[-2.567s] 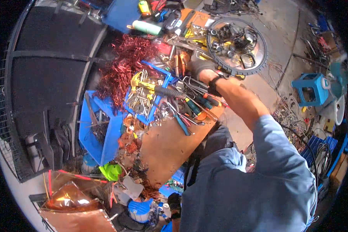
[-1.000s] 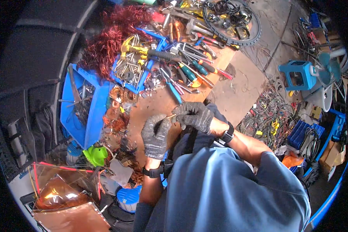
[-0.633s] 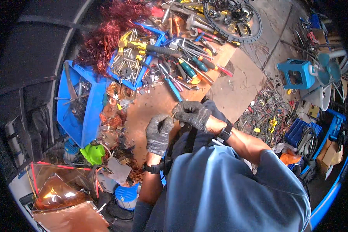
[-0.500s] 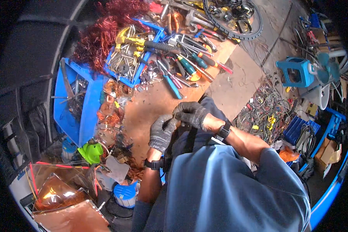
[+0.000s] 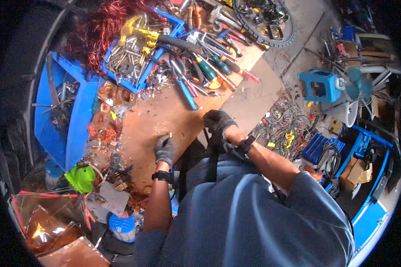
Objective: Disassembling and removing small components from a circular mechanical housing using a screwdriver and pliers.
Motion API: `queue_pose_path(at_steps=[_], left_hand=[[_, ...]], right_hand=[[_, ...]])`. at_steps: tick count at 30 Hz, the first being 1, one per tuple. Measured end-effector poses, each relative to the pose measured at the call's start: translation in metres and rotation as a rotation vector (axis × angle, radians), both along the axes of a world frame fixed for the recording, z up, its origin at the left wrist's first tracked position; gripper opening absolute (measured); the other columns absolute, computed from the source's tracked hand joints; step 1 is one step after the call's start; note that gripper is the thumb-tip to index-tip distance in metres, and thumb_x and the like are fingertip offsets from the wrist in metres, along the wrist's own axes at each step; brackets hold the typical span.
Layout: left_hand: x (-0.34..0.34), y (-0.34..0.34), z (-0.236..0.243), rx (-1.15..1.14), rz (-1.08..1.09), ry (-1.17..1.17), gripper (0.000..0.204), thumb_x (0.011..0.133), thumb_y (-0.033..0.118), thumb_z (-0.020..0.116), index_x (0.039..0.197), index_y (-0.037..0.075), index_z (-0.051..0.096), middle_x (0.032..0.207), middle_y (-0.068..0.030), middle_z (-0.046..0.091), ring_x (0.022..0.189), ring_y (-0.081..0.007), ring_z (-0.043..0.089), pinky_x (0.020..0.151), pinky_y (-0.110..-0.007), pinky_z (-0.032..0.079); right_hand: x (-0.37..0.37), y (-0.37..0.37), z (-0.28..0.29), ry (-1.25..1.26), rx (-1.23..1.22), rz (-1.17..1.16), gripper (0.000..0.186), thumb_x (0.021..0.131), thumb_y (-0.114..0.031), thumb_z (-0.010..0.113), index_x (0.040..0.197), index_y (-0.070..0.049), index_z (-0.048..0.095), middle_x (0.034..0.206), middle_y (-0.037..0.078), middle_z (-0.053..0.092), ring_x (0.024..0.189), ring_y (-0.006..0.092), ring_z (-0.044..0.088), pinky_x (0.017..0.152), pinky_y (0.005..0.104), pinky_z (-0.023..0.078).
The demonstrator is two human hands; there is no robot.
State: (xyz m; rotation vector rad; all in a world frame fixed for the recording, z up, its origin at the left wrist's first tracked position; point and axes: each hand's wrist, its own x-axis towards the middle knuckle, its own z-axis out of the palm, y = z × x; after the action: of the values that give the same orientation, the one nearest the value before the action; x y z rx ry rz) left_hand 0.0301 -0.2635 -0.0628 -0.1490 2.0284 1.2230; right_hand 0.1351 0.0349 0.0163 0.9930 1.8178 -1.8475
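Observation:
My left hand, in a grey knit work glove, is over the bare part of the wooden board. Its thumb and fingers are pinched on a small pale brass-coloured piece, whose tip sticks out. Further right, at the board's edge, my gloved right hand is closed with its fingers curled downward. Whatever it holds, if anything, is hidden. The two hands are apart. Beyond them lie blue-handled pliers and several screwdrivers, one a green-handled screwdriver.
A yellow-black hammer lies across a blue bin of metal bits. At left stand another blue bin and copper coils. Tangled cables and a turquoise stool are at right.
My hands, together before, have parted. The left moved left over the board with a small piece showing in its fingertips; the right stayed near the board's edge. The whole view shifted slightly.

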Motion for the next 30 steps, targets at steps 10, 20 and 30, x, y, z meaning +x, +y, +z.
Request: queue_pose_path(at_steps=[10, 20, 30], left_hand=[[0.006, -0.007, -0.035, -0.044, -0.022, 0.214, 0.013, 0.093, 0.015, 0.068, 0.096, 0.003, 0.073, 0.083, 0.0032, 0.067, 0.074, -0.0099, 0.059, 0.068, -0.030, 0.049], [-0.010, 0.001, -0.012, -0.120, -0.137, 0.156, 0.018, 0.084, 0.020, 0.072, 0.091, 0.004, 0.074, 0.086, -0.0125, 0.074, 0.076, -0.0238, 0.068, 0.075, -0.037, 0.054], [-0.011, -0.005, -0.011, -0.054, -0.162, 0.113, 0.030, 0.089, 0.031, 0.066, 0.085, 0.002, 0.071, 0.073, -0.0092, 0.069, 0.070, -0.0166, 0.065, 0.070, -0.036, 0.052]], right_hand=[[-0.057, 0.054, 0.027, 0.038, 0.848, -0.129, 0.034, 0.091, -0.025, 0.070, 0.120, -0.007, 0.067, 0.104, 0.023, 0.071, 0.095, 0.0381, 0.069, 0.085, 0.0439, 0.055], [-0.122, 0.123, 0.021, -0.223, 1.249, 0.195, 0.032, 0.092, -0.038, 0.060, 0.102, -0.012, 0.074, 0.108, 0.024, 0.069, 0.099, 0.0417, 0.067, 0.084, 0.0499, 0.053], [-0.120, 0.135, 0.020, -0.222, 1.166, 0.249, 0.039, 0.090, -0.044, 0.058, 0.101, -0.011, 0.076, 0.102, 0.023, 0.072, 0.095, 0.0398, 0.070, 0.081, 0.0470, 0.055]])
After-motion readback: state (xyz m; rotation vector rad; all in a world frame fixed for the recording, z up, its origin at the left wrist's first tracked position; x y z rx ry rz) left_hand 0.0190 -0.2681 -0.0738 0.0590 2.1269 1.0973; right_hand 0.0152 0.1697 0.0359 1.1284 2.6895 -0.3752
